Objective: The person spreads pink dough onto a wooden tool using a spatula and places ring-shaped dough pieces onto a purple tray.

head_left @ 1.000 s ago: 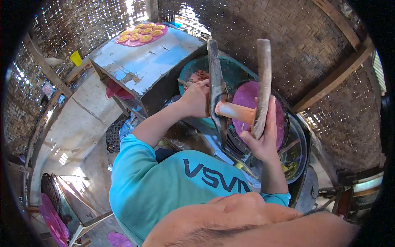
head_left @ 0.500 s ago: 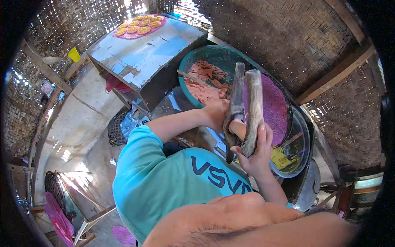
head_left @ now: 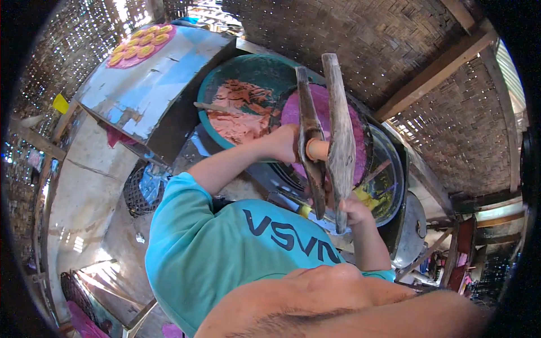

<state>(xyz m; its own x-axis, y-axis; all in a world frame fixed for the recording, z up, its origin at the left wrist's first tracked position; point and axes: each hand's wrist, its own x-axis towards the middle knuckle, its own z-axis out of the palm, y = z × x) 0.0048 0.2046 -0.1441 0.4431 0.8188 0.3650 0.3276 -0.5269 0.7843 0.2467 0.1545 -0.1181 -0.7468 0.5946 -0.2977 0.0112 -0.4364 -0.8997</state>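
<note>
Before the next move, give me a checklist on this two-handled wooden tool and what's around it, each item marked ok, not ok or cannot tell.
1. Right hand gripping the lower end of the pale wooden bar: ok.
2. Left hand at the dark wooden bar: ok, it meets the bar's left side.
3. Left hand's fingers closed around that bar: cannot tell, they are hidden.
4. Orange cylinder between the two bars: ok.
5. Pink mat in full view: not ok, the bars cover part of it.
6. Orange dough in the teal basin: ok.
</note>
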